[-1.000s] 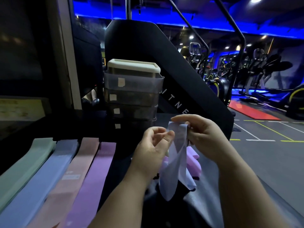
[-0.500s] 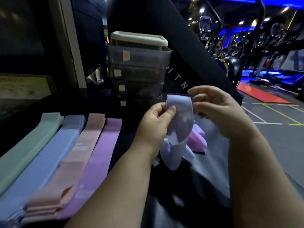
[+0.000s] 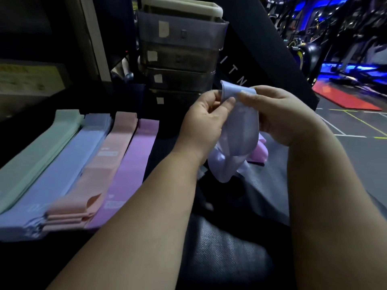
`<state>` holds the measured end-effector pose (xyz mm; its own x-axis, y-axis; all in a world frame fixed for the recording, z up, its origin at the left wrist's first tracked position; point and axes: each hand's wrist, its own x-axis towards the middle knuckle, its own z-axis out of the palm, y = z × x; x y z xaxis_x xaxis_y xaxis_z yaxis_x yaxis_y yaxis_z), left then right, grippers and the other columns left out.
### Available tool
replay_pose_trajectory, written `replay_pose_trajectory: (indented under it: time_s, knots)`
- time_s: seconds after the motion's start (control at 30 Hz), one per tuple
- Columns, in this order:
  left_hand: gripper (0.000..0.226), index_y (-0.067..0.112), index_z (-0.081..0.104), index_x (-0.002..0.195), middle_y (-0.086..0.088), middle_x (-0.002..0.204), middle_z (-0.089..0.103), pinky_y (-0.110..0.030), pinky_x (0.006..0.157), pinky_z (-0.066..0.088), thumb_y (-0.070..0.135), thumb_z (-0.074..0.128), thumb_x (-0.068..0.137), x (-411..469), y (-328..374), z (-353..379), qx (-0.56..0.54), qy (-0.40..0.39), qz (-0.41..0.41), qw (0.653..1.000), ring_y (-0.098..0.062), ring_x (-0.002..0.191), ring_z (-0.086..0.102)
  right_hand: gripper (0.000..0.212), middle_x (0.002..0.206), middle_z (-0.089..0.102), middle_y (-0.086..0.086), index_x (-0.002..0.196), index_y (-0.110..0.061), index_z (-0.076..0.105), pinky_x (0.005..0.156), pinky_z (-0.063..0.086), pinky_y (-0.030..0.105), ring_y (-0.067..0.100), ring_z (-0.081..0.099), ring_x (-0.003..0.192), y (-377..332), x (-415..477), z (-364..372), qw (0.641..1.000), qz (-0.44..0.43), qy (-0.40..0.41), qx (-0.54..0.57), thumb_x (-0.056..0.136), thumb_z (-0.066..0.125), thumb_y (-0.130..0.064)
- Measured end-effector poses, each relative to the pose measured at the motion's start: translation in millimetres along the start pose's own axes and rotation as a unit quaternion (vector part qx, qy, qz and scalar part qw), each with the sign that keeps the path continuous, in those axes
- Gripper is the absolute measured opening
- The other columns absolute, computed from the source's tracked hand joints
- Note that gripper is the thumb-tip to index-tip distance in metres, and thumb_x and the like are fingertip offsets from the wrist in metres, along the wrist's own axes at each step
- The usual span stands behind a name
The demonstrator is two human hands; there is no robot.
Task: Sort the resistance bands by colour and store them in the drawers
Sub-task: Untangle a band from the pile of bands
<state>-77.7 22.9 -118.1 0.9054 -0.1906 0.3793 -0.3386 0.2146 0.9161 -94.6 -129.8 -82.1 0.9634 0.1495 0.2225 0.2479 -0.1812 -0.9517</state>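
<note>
A pale blue resistance band [image 3: 240, 126] hangs folded between both hands above the dark mat. My left hand [image 3: 203, 124] pinches its upper left edge with thumb and fingers. My right hand [image 3: 280, 116] pinches its upper right edge. Behind the band a purple band [image 3: 260, 152] lies crumpled on the mat. Four sorted piles lie flat at the left: green [image 3: 37, 155], blue [image 3: 62, 172], pink [image 3: 100, 168] and purple [image 3: 132, 168]. The stack of translucent drawers [image 3: 180, 53] with paper labels stands just behind my hands, all drawers closed.
A slanted black machine panel [image 3: 261, 51] with white letters rises behind the drawers. A pale post [image 3: 94, 38] stands at the back left. The gym floor [image 3: 351, 130] with painted lines and a red mat [image 3: 345, 99] lies to the right.
My view tilted down and closer. My right hand, apart from the band half a second ago, now pinches its top again; both hands hold it a little lower against the drawers.
</note>
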Motion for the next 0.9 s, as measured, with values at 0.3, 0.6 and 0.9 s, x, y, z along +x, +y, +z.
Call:
replay_pose_trajectory:
  time_s: [0.3, 0.6, 0.9]
  knots:
    - [0.015, 0.019, 0.061, 0.092, 0.001, 0.085, 0.068, -0.032, 0.070, 0.054, 0.020, 0.074, 0.085, -0.3, 0.0, 1.5, -0.043, 0.021, -0.014, 0.999, -0.015, 0.082, 0.066, 0.046, 0.103, 0.069, 0.019, 0.111, 0.001, 0.064, 0.082, 0.057, 0.040, 0.030, 0.067, 0.093, 4.2, 0.4, 4.3, 0.996, 0.007, -0.027, 0.084, 0.078, 0.069, -0.030]
    - [0.020, 0.022, 0.061, 0.089, 0.004, 0.084, 0.065, -0.035, 0.078, 0.050, 0.037, 0.061, 0.076, -2.8, -10.9, 10.2, 0.049, -0.095, -0.041, 0.993, -0.011, 0.080, 0.059, 0.013, 0.065, 0.066, -0.004, 0.087, -0.008, 0.061, 0.058, 0.050, 0.021, 0.008, 0.061, 0.059, -5.1, 2.9, 14.0, 0.966, -0.124, 0.131, 0.187, 0.096, 0.051, -0.009]
    - [0.028, 0.028, 0.066, 0.102, 0.001, 0.100, 0.074, -0.046, 0.096, 0.052, 0.042, 0.071, 0.078, -7.4, -18.4, 10.5, 0.122, -0.174, -0.061, 0.975, -0.017, 0.101, 0.069, 0.017, 0.065, 0.067, -0.002, 0.085, -0.010, 0.064, 0.059, 0.049, 0.021, 0.011, 0.063, 0.061, -1.0, 6.3, 1.9, 0.916, -0.144, 0.266, 0.265, 0.097, 0.052, -0.012]
